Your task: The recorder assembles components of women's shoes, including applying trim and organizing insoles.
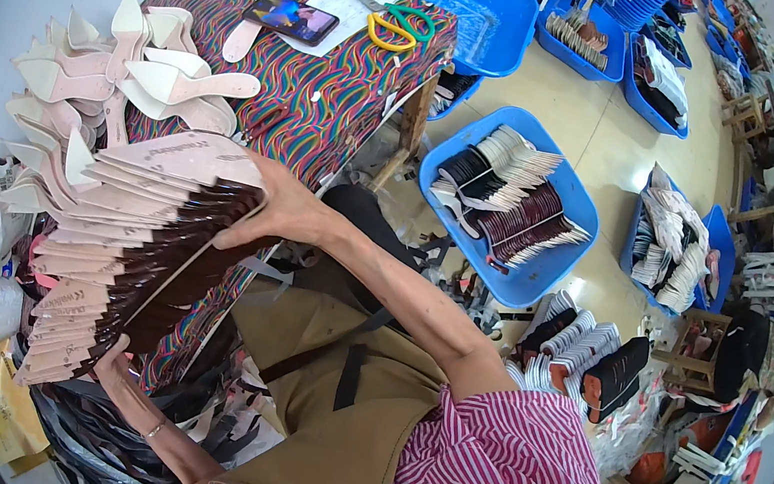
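Note:
A thick fanned stack of shoe insoles (120, 230), pale pink at one end and glossy dark brown at the other, is held up between my two hands. My right hand (286, 206) grips its upper end, thumb on the brown side and fingers mostly behind the stack. At its lower end my left hand (115, 361) is closed round the edge, its fingers largely hidden. A thin pale line runs across the brown side; I cannot tell whether it is a band or an edge. Just beyond the stack, loose pale insoles (189, 84) lie heaped on the patterned table.
The colourfully patterned table (348, 104) carries a phone (293, 19), green-and-yellow-handled scissors (396, 26) and white paper (338, 6). A blue basin (576, 196) of bundled insoles stands on the floor to the right. More bundles (583, 349) lie near my elbow, and dark strips (98, 434) hang below.

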{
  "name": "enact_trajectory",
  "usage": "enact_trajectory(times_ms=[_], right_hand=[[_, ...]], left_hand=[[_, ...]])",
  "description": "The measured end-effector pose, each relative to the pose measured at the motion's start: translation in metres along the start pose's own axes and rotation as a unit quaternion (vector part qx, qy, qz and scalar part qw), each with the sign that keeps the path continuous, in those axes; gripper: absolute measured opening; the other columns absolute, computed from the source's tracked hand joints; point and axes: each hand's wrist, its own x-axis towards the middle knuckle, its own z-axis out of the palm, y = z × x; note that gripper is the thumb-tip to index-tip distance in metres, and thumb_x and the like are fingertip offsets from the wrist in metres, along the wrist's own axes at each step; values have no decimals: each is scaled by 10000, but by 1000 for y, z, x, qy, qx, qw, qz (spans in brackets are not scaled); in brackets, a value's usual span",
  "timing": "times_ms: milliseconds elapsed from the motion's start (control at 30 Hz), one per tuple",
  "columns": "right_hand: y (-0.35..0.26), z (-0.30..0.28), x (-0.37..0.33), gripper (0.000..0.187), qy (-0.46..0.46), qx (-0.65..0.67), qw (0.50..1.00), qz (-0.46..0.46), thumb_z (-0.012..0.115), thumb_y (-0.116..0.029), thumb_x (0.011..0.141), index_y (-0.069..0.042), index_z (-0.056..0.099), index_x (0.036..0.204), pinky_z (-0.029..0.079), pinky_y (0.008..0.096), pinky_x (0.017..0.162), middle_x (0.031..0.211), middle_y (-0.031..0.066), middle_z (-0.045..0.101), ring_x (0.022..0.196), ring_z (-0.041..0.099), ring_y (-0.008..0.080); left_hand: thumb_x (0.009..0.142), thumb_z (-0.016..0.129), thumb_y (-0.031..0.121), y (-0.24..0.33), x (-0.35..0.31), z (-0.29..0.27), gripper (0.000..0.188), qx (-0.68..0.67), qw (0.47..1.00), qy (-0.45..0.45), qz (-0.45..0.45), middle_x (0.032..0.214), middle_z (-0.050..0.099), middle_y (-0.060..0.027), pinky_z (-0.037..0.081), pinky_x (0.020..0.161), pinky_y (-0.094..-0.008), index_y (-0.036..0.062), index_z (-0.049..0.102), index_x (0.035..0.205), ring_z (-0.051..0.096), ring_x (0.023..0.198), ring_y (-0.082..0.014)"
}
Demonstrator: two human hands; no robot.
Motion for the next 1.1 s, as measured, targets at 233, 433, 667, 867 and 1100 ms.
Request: enact_trajectory(times_ms=[233, 433, 667, 867, 1100], right_hand=[[-61, -14, -51, 700, 111, 14, 993, 45, 850, 2, 606, 47, 559, 1241, 492, 337, 931, 1120, 103, 664, 996, 618, 163], [-83, -82, -100, 645, 285, 52, 957, 24, 739, 38, 593, 69, 571, 1215, 533, 392, 898, 1120, 169, 654, 992, 665, 280], [-44, -157, -141, 657, 276, 153, 944, -94, 728, -117, 700, 43, 521, 1303, 407, 486, 1104, 1276, 160, 605, 1199, 568, 322], [-41, -146, -147, 591, 252, 179, 949, -70, 744, -118, 722, 51, 559, 1258, 519, 449, 987, 1251, 176, 623, 1114, 630, 301], [-42, -96, -65, 598, 221, 135, 963, 67, 684, -33, 714, 42, 530, 1286, 451, 447, 1061, 1254, 160, 611, 1144, 605, 309]], left_hand=[[801, 632, 106, 27, -17, 0, 571, 8, 992, -107, -71, 1415, 470, -163, 379, 1039, -508, -13, 485, 1339, 476, 1261, -306], [977, 396, 311, 89, -49, 125, 564, -471, 848, -76, -230, 1384, 348, -218, 301, 973, -680, -61, 339, 1396, 355, 1245, -427], [860, 563, 195, 119, -84, 272, 445, -186, 937, -158, 250, 947, 493, -114, 413, 678, -477, -7, 501, 1251, 519, 831, -303], [704, 736, 155, 143, -84, 285, 536, 58, 884, -210, 413, 822, 608, -91, 488, 638, -367, 21, 571, 1196, 634, 734, -254], [621, 901, 150, 143, -68, 238, 717, -26, 963, -167, 209, 1146, 631, -68, 433, 995, -312, -33, 555, 1221, 583, 1064, -148]])
